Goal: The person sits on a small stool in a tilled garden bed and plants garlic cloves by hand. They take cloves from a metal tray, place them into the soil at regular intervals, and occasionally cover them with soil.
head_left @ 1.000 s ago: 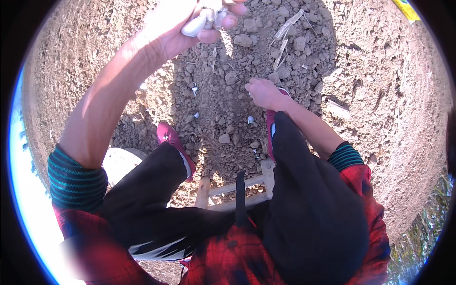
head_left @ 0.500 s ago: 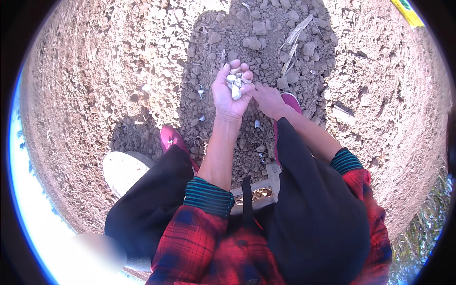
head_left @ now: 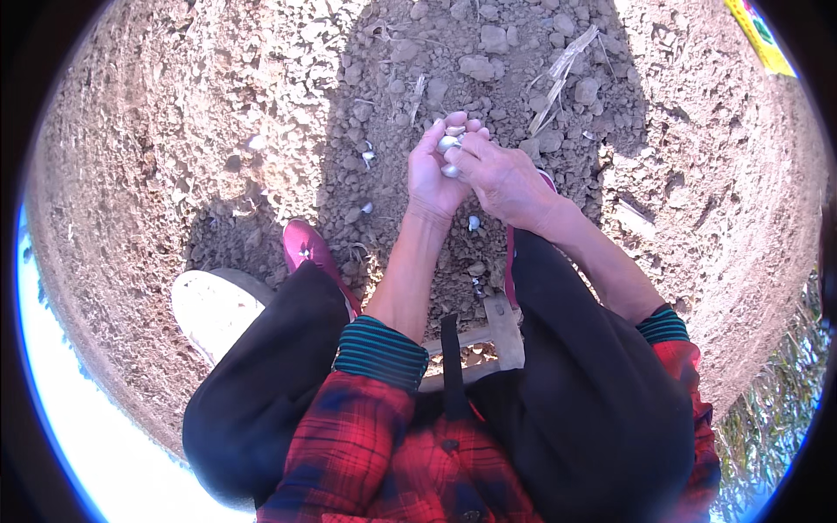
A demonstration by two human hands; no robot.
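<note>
My left hand [head_left: 429, 179] is cupped, palm up, around several whitish garlic cloves [head_left: 449, 144]. Its fingers curl up at the far side of the pile. Over that palm lies my right hand [head_left: 506, 179], back upward, with its bent fingers closed on a garlic clove [head_left: 451, 171] near the palm's edge. The right fingers hide part of the pile. Below the hands, a single garlic clove [head_left: 473, 223] rests on the soil, and another pale clove [head_left: 368, 155] lies to the left of my left hand.
Dry, cloddy soil [head_left: 384, 78] spreads all around, with broken straw stalks [head_left: 565, 74] ahead. A maroon shoe [head_left: 307, 247] stands at left, beside a white rounded object [head_left: 214, 309]. Between my legs is a low wooden frame [head_left: 503, 336]. A yellow printed bag [head_left: 760, 39] shows at far right.
My right hand has moved from beside my left hand up onto its palm, and its fingers have closed among the cloves. The view has shifted slightly.
</note>
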